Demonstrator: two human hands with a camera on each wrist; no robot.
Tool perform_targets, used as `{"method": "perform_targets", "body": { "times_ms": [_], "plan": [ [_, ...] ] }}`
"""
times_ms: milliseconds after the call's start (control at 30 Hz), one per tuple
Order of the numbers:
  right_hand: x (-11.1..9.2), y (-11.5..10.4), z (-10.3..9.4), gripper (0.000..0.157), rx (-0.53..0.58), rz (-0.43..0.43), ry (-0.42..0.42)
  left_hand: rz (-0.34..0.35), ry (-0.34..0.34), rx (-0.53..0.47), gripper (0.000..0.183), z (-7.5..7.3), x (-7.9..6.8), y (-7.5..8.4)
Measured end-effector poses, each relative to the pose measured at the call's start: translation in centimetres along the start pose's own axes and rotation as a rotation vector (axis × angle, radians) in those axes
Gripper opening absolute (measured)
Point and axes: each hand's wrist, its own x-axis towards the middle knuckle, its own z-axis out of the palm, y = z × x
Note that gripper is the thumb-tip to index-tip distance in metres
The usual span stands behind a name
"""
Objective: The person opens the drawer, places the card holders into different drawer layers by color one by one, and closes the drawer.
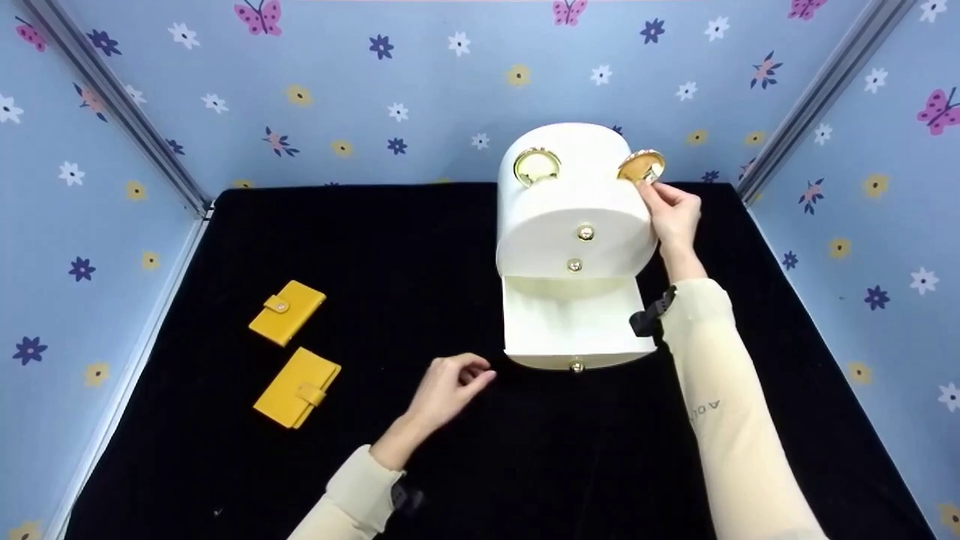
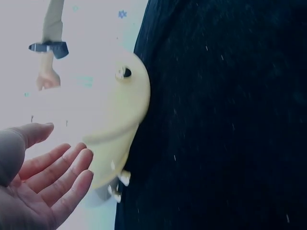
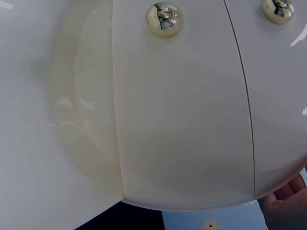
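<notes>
A white box with rounded sides and drawers [image 1: 574, 247] stands right of the middle in the head view. Its lowest drawer [image 1: 574, 322] is pulled out, showing a white floor. My right hand [image 1: 675, 214] reaches up beside the box and pinches a tilted, round gold piece [image 1: 642, 161] at the top right corner. In the right wrist view that hand [image 3: 288, 203] is partly hidden behind the box's edge. A second gold round piece [image 1: 537, 166] sits at the top left. My left hand [image 1: 450, 390], fingers loosely bent and holding nothing, hovers left of the drawer.
Two yellow wallets with snap straps, an upper one [image 1: 289, 313] and a lower one [image 1: 298, 388], lie on the black cloth [image 1: 405, 277] at the left. Blue flowered walls [image 1: 420, 90] enclose the back and sides. Gold knobs [image 1: 586, 232] stick out from the drawer fronts.
</notes>
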Motion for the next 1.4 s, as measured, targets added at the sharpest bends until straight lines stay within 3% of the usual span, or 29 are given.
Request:
{"method": "perform_targets", "body": {
  "times_ms": [200, 600, 1100, 1400],
  "plan": [
    [-0.1, 0.0, 0.0, 0.029, 0.046, 0.024, 0.0, -0.045, 0.04, 0.06, 0.021, -2.0, -0.9, -1.7],
    [-0.1, 0.0, -0.1, 0.029, 0.036, 0.023, -0.004, -0.218, 0.108, 0.165, 0.019, -6.5, -3.0, -4.9],
    [-0.1, 0.1, 0.0, 0.031, -0.006, -0.016, 0.0, -0.388, 0.051, 0.276, 0.043, -11.0, -5.2, -8.1],
    [-0.1, -0.1, -0.1, 0.035, -0.037, 0.018, -0.003, -0.438, 0.116, 0.273, 0.061, -12.7, -6.1, -9.6]
  ]
}}
